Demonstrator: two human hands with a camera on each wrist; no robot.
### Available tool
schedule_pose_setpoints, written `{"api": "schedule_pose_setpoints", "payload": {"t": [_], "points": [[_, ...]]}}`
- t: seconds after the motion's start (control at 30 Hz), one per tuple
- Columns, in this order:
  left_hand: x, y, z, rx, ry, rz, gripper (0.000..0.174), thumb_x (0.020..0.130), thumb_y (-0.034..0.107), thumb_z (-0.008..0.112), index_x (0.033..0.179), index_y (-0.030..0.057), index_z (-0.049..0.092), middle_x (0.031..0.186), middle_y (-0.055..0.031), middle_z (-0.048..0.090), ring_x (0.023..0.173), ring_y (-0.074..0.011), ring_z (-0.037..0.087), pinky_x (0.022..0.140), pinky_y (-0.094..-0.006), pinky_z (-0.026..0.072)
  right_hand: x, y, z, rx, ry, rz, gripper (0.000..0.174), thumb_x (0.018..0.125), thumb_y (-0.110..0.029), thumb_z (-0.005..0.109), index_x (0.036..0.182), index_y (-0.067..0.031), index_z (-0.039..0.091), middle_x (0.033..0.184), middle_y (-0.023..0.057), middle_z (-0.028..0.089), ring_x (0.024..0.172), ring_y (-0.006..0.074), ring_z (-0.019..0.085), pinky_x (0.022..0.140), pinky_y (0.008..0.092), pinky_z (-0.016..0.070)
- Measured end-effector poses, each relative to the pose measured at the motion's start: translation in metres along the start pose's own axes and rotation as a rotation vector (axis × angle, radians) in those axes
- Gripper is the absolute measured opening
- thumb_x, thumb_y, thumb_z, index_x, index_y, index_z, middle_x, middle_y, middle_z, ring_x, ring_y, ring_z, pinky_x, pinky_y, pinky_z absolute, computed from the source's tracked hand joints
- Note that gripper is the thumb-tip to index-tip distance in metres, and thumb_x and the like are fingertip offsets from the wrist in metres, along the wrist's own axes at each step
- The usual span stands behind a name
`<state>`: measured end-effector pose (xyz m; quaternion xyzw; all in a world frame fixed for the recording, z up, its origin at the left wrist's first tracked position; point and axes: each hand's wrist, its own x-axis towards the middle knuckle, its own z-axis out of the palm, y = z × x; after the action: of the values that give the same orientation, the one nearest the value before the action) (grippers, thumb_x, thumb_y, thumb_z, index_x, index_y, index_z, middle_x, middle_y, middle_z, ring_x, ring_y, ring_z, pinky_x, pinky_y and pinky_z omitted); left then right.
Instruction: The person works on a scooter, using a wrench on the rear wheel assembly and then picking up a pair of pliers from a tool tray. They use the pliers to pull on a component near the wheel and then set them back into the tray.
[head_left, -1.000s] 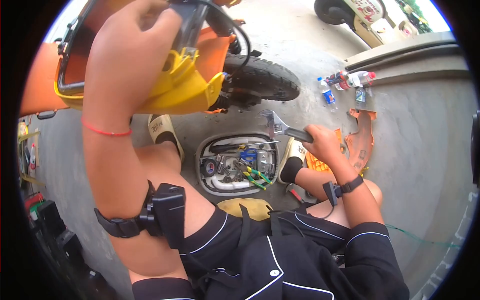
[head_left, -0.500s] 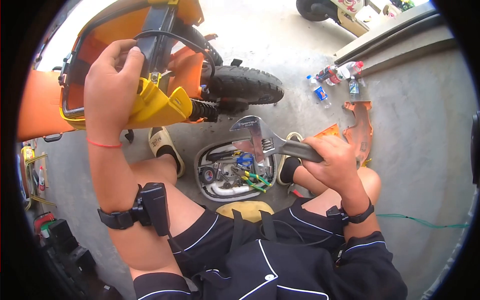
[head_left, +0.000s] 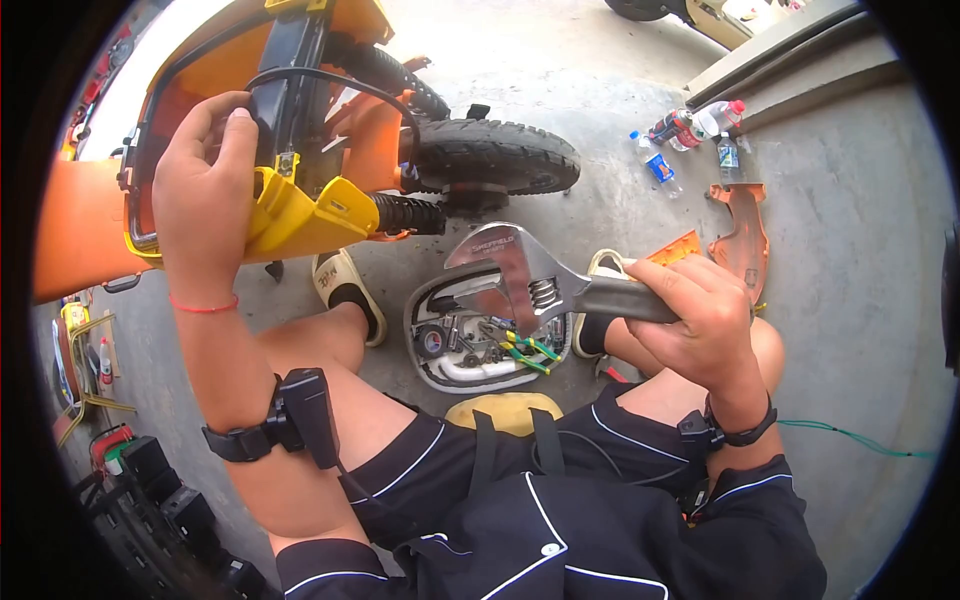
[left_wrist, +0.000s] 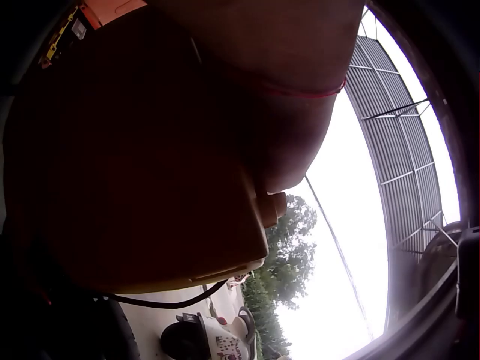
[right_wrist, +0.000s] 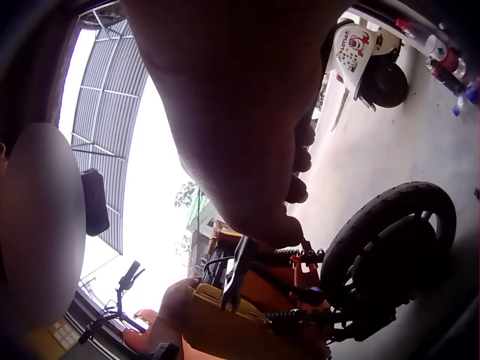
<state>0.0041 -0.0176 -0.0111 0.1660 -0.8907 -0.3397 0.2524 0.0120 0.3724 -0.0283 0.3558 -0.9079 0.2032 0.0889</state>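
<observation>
My right hand grips the dark handle of a large adjustable wrench marked Sheffield. Its silver head points left and overlaps the tool tray below it in the head view. My left hand lies at the yellow panel of an orange scooter, with bent fingers and the thumb beside a black post. Whether those fingertips hold anything I cannot tell. In the right wrist view, the left hand shows at the panel's end.
Green-handled pliers and a tape roll lie in the tray between my feet. The scooter's wheel extends to the right. Several bottles and an orange panel are on the floor at right. Black cases stand at left.
The right hand has raised the wrench toward the head camera, its head swinging left over the tray. The left hand stays at the scooter, while the head view has shifted.
</observation>
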Motion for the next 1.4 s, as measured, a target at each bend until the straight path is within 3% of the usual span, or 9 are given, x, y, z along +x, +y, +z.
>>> {"api": "schedule_pose_setpoints", "payload": {"t": [0.27,0.63,1.0,1.1,1.17,1.2,1.33,1.4], "points": [[0.0,-0.001,-0.001,0.015,-0.008,0.018,0.032,0.096,0.022,0.058,0.117,-0.001,0.068,0.101,-0.0131,0.073,0.091,-0.018,0.068,0.084,-0.0293,0.052,-0.001,0.0,0.0,0.026,0.024,-0.009,0.042,0.059,-0.008,0.079,0.101,-0.0081,0.074,0.071,0.0058,0.063,0.064,0.0234,0.061,0.058,0.0349,0.049],[-0.001,-0.001,0.001,0.17,0.085,0.055,0.036,0.092,0.029,0.057,0.113,0.0032,0.072,0.102,-0.0198,0.074,0.096,-0.0319,0.071,0.087,-0.0358,0.0524,-0.007,-0.003,-0.003,0.039,0.037,-0.02,0.043,0.058,-0.007,0.078,0.101,-0.0077,0.074,0.07,0.0063,0.062,0.064,0.0242,0.06,0.058,0.0354,0.0487],[-0.008,0.001,0.001,0.247,0.161,0.084,0.035,0.091,0.033,0.056,0.111,0.0092,0.074,0.096,-0.0181,0.074,0.091,-0.0346,0.071,0.085,-0.0385,0.0533,-0.012,-0.002,-0.011,0.054,0.018,-0.024,0.043,0.06,-0.01,0.079,0.103,-0.0095,0.073,0.072,0.007,0.062,0.066,0.0246,0.061,0.058,0.0361,0.0486],[-0.007,-0.001,0.003,0.246,0.162,0.093,0.035,0.091,0.034,0.056,0.11,0.0107,0.075,0.094,-0.0178,0.074,0.09,-0.0348,0.071,0.084,-0.0388,0.0535,-0.009,0.0,-0.011,0.079,-0.065,-0.007,0.039,0.066,-0.013,0.08,0.104,-0.0086,0.072,0.078,0.009,0.064,0.07,0.0287,0.062,0.062,0.0379,0.0494],[-0.009,-0.003,0.0,0.251,0.159,0.089,0.035,0.091,0.034,0.056,0.11,0.0115,0.075,0.092,-0.0179,0.074,0.089,-0.0349,0.071,0.084,-0.039,0.0536,-0.006,0.016,-0.002,0.279,-0.334,0.026,0.031,0.077,-0.016,0.077,0.105,-0.007,0.07,0.086,0.0119,0.065,0.08,0.0331,0.063,0.068,0.0407,0.0495],[-0.008,-0.002,0.001,0.243,0.16,0.077,0.035,0.091,0.034,0.056,0.11,0.0121,0.075,0.091,-0.0178,0.074,0.089,-0.0351,0.071,0.084,-0.0394,0.0537,-0.008,0.032,0.009,0.308,-0.508,0.061,0.024,0.086,-0.021,0.071,0.104,-0.0046,0.069,0.095,0.0144,0.066,0.091,0.0364,0.063,0.077,0.0445,0.049],[-0.007,0.0,0.001,0.227,0.135,0.053,0.035,0.091,0.034,0.055,0.109,0.0127,0.075,0.09,-0.0172,0.074,0.087,-0.0355,0.071,0.083,-0.04,0.0539,-0.004,0.073,0.07,-0.026,-0.876,0.176,0.027,0.092,-0.028,0.063,0.105,-0.0053,0.069,0.102,0.015,0.066,0.103,0.0371,0.061,0.086,0.0485,0.0485],[-0.006,0.0,0.001,0.209,0.134,0.057,0.035,0.091,0.034,0.055,0.109,0.0124,0.075,0.09,-0.0169,0.074,0.087,-0.0356,0.071,0.083,-0.04,0.0539,-0.011,0.099,0.111,-0.028,-0.855,0.174,0.026,0.092,-0.027,0.064,0.106,-0.0059,0.069,0.103,0.0153,0.066,0.105,0.0368,0.061,0.088,0.0481,0.0488]]}}
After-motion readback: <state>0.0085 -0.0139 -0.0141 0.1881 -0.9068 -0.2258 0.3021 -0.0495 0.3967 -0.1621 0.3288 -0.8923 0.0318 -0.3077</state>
